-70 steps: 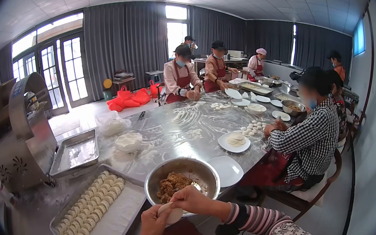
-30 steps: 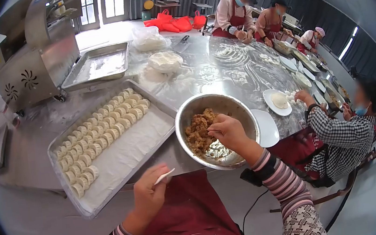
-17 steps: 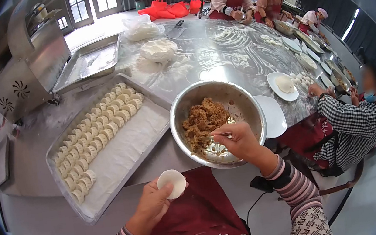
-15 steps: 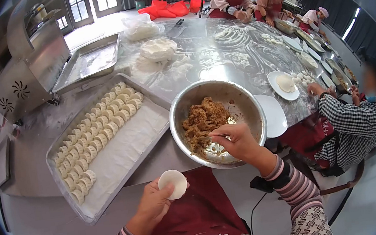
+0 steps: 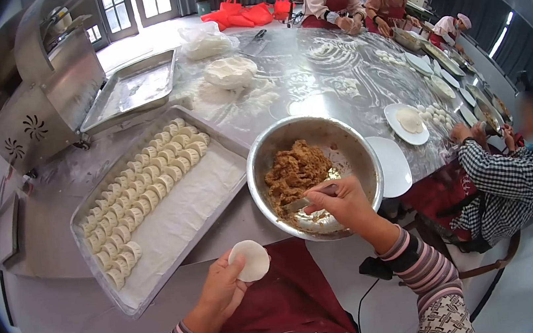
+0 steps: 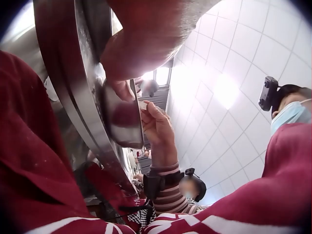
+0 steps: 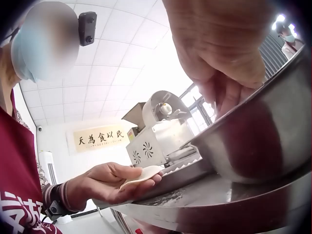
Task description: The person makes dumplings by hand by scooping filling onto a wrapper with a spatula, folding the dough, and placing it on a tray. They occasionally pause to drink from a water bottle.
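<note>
At 6 o'clock of bowl (image 5: 365, 154), gripping spatula (image 5: 297, 203) in right hand (image 5: 344, 205), touching filling (image 5: 295, 171); balancing wrapper (image 5: 249, 260) on flat, relaxed left hand (image 5: 224, 291).

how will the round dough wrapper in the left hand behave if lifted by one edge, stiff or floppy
Probably floppy: the dough wrapper looks thin and, in the right wrist view, curves over the left hand cradling it. Likely light and easy to stretch or tear. Flour dusting the table hints it may be sticky.
</note>
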`<act>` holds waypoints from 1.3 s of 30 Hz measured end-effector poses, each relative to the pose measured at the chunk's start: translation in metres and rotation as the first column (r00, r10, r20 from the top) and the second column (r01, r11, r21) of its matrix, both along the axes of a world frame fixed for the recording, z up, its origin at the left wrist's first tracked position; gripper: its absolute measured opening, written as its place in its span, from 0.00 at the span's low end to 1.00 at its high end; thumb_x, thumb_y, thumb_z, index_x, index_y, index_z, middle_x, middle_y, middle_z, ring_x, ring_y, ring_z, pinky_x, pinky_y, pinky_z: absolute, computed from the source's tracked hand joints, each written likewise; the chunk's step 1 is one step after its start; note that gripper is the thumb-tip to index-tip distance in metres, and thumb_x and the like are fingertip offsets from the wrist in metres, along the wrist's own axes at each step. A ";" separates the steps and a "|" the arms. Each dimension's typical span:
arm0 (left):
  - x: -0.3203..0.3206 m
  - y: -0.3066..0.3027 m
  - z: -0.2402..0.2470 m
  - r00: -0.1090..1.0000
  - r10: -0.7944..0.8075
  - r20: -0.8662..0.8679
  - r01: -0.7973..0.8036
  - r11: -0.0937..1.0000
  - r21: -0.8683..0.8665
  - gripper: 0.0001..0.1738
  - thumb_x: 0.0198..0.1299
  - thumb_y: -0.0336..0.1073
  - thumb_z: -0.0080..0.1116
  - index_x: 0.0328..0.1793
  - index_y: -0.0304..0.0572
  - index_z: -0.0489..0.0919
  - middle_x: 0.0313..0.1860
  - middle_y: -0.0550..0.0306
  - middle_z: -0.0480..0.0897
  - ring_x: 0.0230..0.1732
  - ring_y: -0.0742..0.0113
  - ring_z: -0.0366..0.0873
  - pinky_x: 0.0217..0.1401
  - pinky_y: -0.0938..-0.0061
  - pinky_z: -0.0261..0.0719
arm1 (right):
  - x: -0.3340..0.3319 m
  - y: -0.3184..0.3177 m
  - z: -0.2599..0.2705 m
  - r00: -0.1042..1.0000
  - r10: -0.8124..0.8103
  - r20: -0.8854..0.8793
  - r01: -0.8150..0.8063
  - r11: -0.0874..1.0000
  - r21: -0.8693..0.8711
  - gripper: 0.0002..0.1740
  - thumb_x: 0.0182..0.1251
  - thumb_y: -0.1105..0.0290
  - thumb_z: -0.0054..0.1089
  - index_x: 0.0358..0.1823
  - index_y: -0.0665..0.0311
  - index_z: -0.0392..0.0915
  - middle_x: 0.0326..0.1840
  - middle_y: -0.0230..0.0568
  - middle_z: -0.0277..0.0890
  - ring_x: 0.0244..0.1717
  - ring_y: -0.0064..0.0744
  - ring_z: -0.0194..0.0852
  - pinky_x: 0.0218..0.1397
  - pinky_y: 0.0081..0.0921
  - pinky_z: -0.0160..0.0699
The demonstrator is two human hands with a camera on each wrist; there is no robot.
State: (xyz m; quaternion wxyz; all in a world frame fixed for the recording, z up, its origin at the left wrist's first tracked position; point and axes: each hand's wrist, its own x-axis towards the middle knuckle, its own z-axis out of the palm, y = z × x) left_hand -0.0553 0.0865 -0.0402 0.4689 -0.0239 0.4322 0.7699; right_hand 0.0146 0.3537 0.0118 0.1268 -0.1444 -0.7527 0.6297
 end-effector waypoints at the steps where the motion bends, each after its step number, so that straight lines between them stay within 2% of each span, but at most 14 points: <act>1: -0.001 0.000 0.001 1.000 0.002 -0.003 -0.002 1.000 0.002 0.18 0.70 0.34 0.48 0.62 0.31 0.69 0.57 0.43 0.78 0.58 0.55 0.78 0.63 0.62 0.76 | 0.000 0.001 0.002 1.000 0.002 -0.003 -0.002 1.000 0.002 0.10 0.64 0.73 0.61 0.39 0.76 0.83 0.30 0.42 0.84 0.31 0.25 0.83 0.35 0.20 0.81; 4: -0.001 0.001 0.004 1.000 -0.009 -0.012 0.010 1.000 0.030 0.17 0.71 0.35 0.47 0.62 0.33 0.70 0.55 0.48 0.79 0.55 0.60 0.79 0.60 0.66 0.78 | -0.001 0.005 0.011 0.997 -0.078 0.007 0.077 0.961 -0.267 0.11 0.65 0.73 0.60 0.39 0.79 0.80 0.30 0.49 0.82 0.32 0.33 0.85 0.36 0.24 0.86; 5: -0.001 0.002 0.005 1.000 -0.007 -0.010 0.007 1.000 0.028 0.17 0.71 0.35 0.47 0.62 0.34 0.70 0.55 0.48 0.79 0.55 0.60 0.79 0.60 0.66 0.78 | -0.002 0.009 0.011 0.997 -0.077 0.007 0.076 0.960 -0.268 0.11 0.65 0.73 0.60 0.39 0.79 0.80 0.30 0.49 0.82 0.32 0.33 0.85 0.36 0.24 0.86; 7: -0.001 0.002 0.006 1.000 -0.005 -0.009 0.005 1.000 0.024 0.17 0.71 0.34 0.47 0.62 0.34 0.70 0.55 0.48 0.79 0.55 0.60 0.79 0.60 0.66 0.78 | -0.003 0.020 0.008 0.992 -0.103 0.071 0.125 0.867 -0.483 0.10 0.65 0.73 0.60 0.38 0.78 0.80 0.32 0.52 0.82 0.33 0.40 0.86 0.38 0.27 0.87; 10: -0.003 0.003 0.006 1.000 -0.005 -0.015 0.005 1.000 0.010 0.17 0.71 0.34 0.48 0.63 0.34 0.70 0.55 0.49 0.79 0.55 0.60 0.79 0.59 0.66 0.78 | 0.000 0.025 0.014 0.988 -0.139 0.064 0.152 0.837 -0.526 0.09 0.64 0.74 0.61 0.35 0.77 0.80 0.30 0.47 0.82 0.30 0.34 0.85 0.35 0.25 0.87; 12: -0.004 0.002 0.003 0.999 0.017 -0.032 -0.018 1.000 -0.020 0.19 0.70 0.35 0.49 0.62 0.33 0.69 0.57 0.44 0.78 0.58 0.55 0.78 0.63 0.62 0.76 | 0.002 0.030 0.011 0.989 -0.134 0.063 0.148 0.892 -0.427 0.09 0.64 0.74 0.61 0.35 0.77 0.81 0.30 0.47 0.82 0.30 0.33 0.85 0.35 0.25 0.87; 14: -0.005 0.002 0.002 0.999 0.011 -0.034 -0.012 1.000 -0.017 0.19 0.70 0.36 0.49 0.62 0.33 0.69 0.57 0.44 0.78 0.58 0.55 0.78 0.63 0.61 0.76 | 0.004 0.032 0.004 0.990 -0.127 0.061 0.140 0.937 -0.321 0.09 0.64 0.74 0.61 0.35 0.78 0.81 0.30 0.47 0.82 0.30 0.33 0.85 0.35 0.25 0.86; 16: -0.006 0.003 0.002 0.999 0.008 -0.039 -0.009 1.000 -0.010 0.19 0.70 0.36 0.49 0.62 0.33 0.69 0.57 0.44 0.78 0.58 0.55 0.78 0.63 0.61 0.76 | 0.003 0.030 -0.009 0.997 -0.078 -0.005 0.077 0.992 -0.096 0.10 0.64 0.74 0.61 0.35 0.78 0.82 0.30 0.45 0.82 0.30 0.30 0.84 0.33 0.21 0.84; 19: -0.006 0.004 0.000 0.999 0.010 -0.031 -0.011 1.000 -0.020 0.19 0.70 0.37 0.50 0.62 0.33 0.69 0.56 0.44 0.78 0.58 0.55 0.78 0.63 0.61 0.77 | 0.000 0.022 -0.016 0.998 -0.058 0.010 0.058 0.998 0.008 0.10 0.64 0.74 0.60 0.35 0.78 0.82 0.29 0.42 0.82 0.29 0.27 0.84 0.31 0.18 0.81; 23: -0.006 0.003 0.003 1.000 0.003 -0.029 -0.003 1.000 -0.005 0.19 0.70 0.37 0.50 0.63 0.34 0.69 0.57 0.46 0.78 0.58 0.55 0.77 0.63 0.62 0.77 | 0.001 0.021 -0.006 0.999 -0.008 0.053 0.010 0.999 -0.040 0.10 0.63 0.74 0.61 0.35 0.77 0.83 0.29 0.41 0.82 0.29 0.27 0.84 0.30 0.17 0.81; 26: -0.006 0.003 0.005 0.999 0.010 -0.030 -0.010 1.000 0.002 0.19 0.70 0.37 0.50 0.63 0.34 0.69 0.57 0.47 0.78 0.58 0.57 0.78 0.63 0.62 0.77 | 0.001 0.021 0.005 0.996 0.019 0.082 -0.007 0.989 -0.146 0.09 0.63 0.74 0.62 0.36 0.77 0.82 0.30 0.46 0.82 0.30 0.32 0.84 0.35 0.23 0.86; 28: -0.006 0.004 0.008 0.999 0.019 -0.036 -0.019 1.000 0.009 0.19 0.70 0.37 0.49 0.63 0.34 0.69 0.57 0.47 0.78 0.58 0.57 0.78 0.63 0.62 0.77 | 0.001 0.023 0.011 0.997 0.000 0.080 0.024 0.953 -0.303 0.10 0.62 0.73 0.62 0.36 0.77 0.82 0.30 0.46 0.82 0.28 0.34 0.85 0.33 0.23 0.85; 34: -0.007 0.012 0.013 0.999 -0.001 -0.042 0.002 1.000 0.022 0.19 0.71 0.37 0.47 0.64 0.34 0.67 0.58 0.49 0.77 0.59 0.59 0.77 0.64 0.63 0.76 | 0.002 0.035 0.015 0.985 -0.042 0.167 0.120 0.862 -0.493 0.11 0.61 0.74 0.62 0.37 0.79 0.80 0.31 0.52 0.81 0.29 0.41 0.86 0.35 0.28 0.87; 39: -0.009 0.024 0.012 0.999 -0.039 -0.008 0.040 0.995 0.090 0.19 0.73 0.37 0.42 0.64 0.33 0.67 0.59 0.50 0.76 0.59 0.62 0.76 0.64 0.65 0.74 | 0.005 0.031 0.015 0.987 -0.055 0.152 0.119 0.882 -0.456 0.11 0.62 0.74 0.61 0.37 0.80 0.79 0.31 0.53 0.81 0.30 0.41 0.86 0.36 0.30 0.88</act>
